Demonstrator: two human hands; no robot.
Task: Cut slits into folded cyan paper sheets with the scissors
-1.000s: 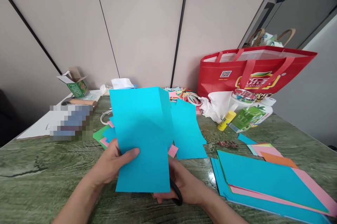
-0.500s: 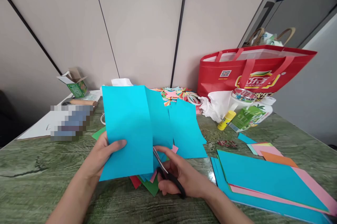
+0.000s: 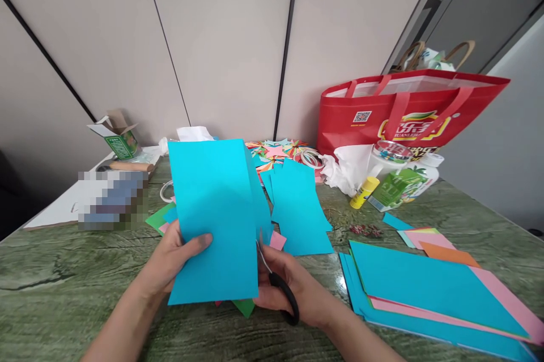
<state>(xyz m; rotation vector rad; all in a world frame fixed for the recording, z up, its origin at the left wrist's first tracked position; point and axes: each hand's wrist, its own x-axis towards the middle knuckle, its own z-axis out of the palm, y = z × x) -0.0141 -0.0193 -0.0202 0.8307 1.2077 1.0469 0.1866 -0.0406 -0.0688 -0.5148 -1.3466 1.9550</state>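
A person's two bare hands work over a green marbled counter (image 3: 63, 294), seen from above. The left hand (image 3: 170, 263) pinches a folded blue sheet of paper (image 3: 212, 214) near its lower left side, thumb on the front and fingers closed behind it, holding it upright above the middle of the counter's near edge. The right hand (image 3: 297, 291) is closed through the black handles of a pair of scissors (image 3: 284, 297), whose blades point up along the sheet's right edge; how far the blades are open cannot be told. This looks like a cut being made up the sheet's folded side. Cutting further would likely call for the left hand to hold the paper taut and the blades to run straight. More blue sheets (image 3: 300, 209) lie just behind, a stack of coloured paper (image 3: 425, 288) sits toward the near right corner, and a glue stick (image 3: 364, 192) and a red bag (image 3: 408, 118) stand along the far edge.
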